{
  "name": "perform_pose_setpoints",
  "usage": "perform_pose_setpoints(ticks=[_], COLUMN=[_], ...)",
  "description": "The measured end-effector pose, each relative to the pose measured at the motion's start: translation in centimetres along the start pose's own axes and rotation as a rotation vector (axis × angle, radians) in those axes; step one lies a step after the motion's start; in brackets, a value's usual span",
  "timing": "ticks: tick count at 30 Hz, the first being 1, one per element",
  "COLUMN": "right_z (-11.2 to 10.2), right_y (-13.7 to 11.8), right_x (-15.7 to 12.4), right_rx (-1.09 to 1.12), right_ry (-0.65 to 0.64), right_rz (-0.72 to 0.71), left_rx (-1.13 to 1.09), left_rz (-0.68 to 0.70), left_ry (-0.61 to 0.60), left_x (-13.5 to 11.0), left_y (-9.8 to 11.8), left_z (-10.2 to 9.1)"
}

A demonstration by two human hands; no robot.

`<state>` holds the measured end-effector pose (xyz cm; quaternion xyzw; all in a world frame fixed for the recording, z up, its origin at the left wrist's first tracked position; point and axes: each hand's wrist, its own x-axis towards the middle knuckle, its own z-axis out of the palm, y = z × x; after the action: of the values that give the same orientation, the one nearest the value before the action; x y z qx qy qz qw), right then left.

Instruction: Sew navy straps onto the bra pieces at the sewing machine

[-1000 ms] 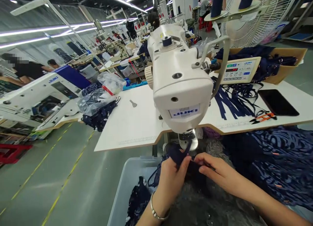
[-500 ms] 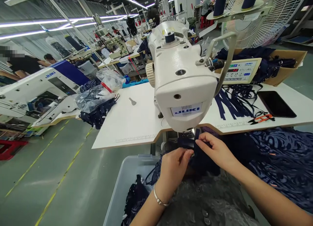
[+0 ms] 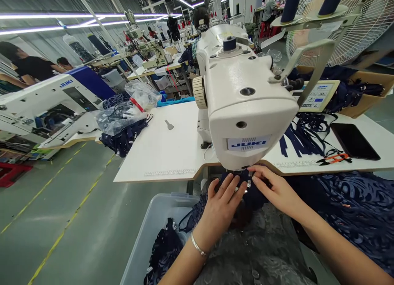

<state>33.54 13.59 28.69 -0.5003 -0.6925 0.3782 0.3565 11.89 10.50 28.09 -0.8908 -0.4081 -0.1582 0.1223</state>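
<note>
The white sewing machine (image 3: 249,125) stands in front of me, with a navy fabric piece (image 3: 227,175) under its head. My left hand (image 3: 223,201) lies on this fabric with fingers spread, left of the needle area. Close to the needle, my right hand (image 3: 273,190) has its thumb and index finger at a narrow navy strap on the piece's right side; the grip is partly hidden. A small shiny metal fitting (image 3: 249,183) shows between the hands. The machine head covers the needle itself.
On the white table (image 3: 166,153) lie a grey metal piece (image 3: 169,125), navy strips (image 3: 297,139), orange-handled snips (image 3: 335,158) and a black phone (image 3: 355,141). A plastic bin (image 3: 138,235) holds dark garments at lower left. Patterned navy fabric (image 3: 363,211) spreads at right.
My left hand has gone from a pinch to spread fingers laid on the fabric. My right hand and the fabric have moved in nearer the needle. The view has shifted slightly.
</note>
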Motion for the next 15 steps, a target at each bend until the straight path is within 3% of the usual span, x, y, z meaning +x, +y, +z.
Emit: perform_pose_setpoints(ticks=[15], right_z=[0.4], right_y=[-0.8], right_x=[3.0], right_rx=[-0.128], right_ry=[0.030], right_rz=[-0.153], left_rx=[0.147], left_rz=[-0.152], left_ry=[0.078], left_x=[0.5], left_y=[1.4], left_z=[0.0])
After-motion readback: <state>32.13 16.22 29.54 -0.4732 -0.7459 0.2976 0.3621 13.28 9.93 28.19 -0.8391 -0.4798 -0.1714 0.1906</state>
